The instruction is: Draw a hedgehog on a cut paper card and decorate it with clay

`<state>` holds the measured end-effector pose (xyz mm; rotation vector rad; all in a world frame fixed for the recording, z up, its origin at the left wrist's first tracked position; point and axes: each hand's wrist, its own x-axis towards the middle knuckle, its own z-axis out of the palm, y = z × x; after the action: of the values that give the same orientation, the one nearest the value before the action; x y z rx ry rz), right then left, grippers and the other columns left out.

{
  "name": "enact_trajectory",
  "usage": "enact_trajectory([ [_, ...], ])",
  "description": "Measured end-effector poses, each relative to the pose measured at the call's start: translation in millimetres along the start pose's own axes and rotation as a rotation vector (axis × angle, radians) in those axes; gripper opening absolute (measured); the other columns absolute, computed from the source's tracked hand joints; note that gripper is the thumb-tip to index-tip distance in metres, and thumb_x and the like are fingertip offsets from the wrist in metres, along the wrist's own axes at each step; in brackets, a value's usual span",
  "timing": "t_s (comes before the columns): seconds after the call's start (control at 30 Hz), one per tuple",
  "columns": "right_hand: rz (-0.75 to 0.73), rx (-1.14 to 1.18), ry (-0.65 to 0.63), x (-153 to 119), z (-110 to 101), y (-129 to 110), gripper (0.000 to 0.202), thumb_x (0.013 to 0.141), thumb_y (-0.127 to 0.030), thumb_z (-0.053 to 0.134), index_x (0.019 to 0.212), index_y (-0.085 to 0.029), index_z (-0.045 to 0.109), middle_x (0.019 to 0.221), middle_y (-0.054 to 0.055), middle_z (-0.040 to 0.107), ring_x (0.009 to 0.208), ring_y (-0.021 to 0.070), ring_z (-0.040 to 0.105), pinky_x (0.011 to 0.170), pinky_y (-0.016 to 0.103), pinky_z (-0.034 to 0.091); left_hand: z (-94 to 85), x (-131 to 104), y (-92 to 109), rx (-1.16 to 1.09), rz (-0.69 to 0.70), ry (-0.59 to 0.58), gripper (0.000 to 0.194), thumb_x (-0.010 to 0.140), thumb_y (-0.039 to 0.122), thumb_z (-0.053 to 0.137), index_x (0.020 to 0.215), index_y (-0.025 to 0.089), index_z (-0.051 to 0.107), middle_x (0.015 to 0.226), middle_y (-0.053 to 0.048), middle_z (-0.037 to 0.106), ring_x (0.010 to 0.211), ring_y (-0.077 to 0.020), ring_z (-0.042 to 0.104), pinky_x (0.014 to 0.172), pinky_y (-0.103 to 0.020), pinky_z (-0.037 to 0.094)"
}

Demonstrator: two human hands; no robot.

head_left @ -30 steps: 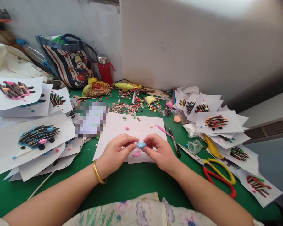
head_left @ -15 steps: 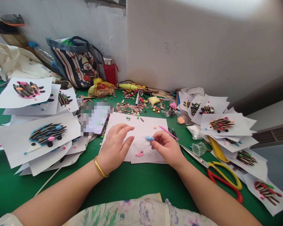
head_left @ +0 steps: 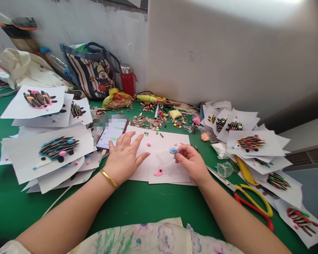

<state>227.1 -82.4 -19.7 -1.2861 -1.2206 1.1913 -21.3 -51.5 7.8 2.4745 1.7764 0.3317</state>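
Note:
Between the thumb and fingers of my right hand [head_left: 190, 163] is a small lump of blue modelling clay [head_left: 174, 150], with a clear film trailing from it. Beneath lies a white sheet with a hedgehog drawing [head_left: 170, 168]; its snout is covered in pink clay with a dark eye. My left hand [head_left: 126, 154] has its fingers spread above the left part of the white paper [head_left: 137, 175], holding nothing, close to a phone [head_left: 108, 138] with a lit screen. On the paper sit a pink clay bit [head_left: 148, 144], an orange one [head_left: 175, 144] and several green balls [head_left: 146, 133].
Finished seed hedgehog pictures are stacked at left [head_left: 18, 150] and right [head_left: 275, 141]. Scissors [head_left: 229, 184] lie right of my right hand. Sunflower seeds [head_left: 145, 122] are scattered behind the paper, near a yellow bag [head_left: 117, 101], a red flask [head_left: 128, 83] and a striped tote [head_left: 82, 76].
My left hand has moved left towards the phone and its fingers have spread. My right hand has risen slightly with the blue clay, showing more of the hedgehog drawing. The view has shifted slightly.

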Motion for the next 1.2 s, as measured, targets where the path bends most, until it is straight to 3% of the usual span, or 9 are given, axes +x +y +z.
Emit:
enact_trajectory([
  [0.3, 0.061, 0.081, 0.059, 7.0, -3.7, 7.1, 0.034, 0.073, -0.048, 0.078, 0.085, -0.022, 0.060, 0.073, -0.001, 0.062, 0.066, 0.0141, 0.056, 0.065, 0.030, 0.050, -4.5, -3.3, 4.7, 0.093, -0.006, -0.056, 0.062, 0.094, 0.057, 0.046, 0.148, 0.026, 0.041, 0.153, -0.016, 0.039, 0.142, -0.0359, 0.031, 0.109, -0.071, 0.030],
  [1.2, 0.051, 0.047, -0.001, 5.6, -1.0, 6.9, 0.031, 0.076, -0.045, 0.077, 0.085, -0.022, 0.058, 0.075, -0.001, 0.059, 0.068, 0.0136, 0.055, 0.064, 0.029, 0.049, -7.4, 0.4, 0.1, 0.102, -0.033, -0.057, 0.062, 0.094, 0.055, 0.048, 0.148, 0.026, 0.042, 0.152, -0.016, 0.040, 0.141, -0.0375, 0.033, 0.108, -0.071, 0.032],
])
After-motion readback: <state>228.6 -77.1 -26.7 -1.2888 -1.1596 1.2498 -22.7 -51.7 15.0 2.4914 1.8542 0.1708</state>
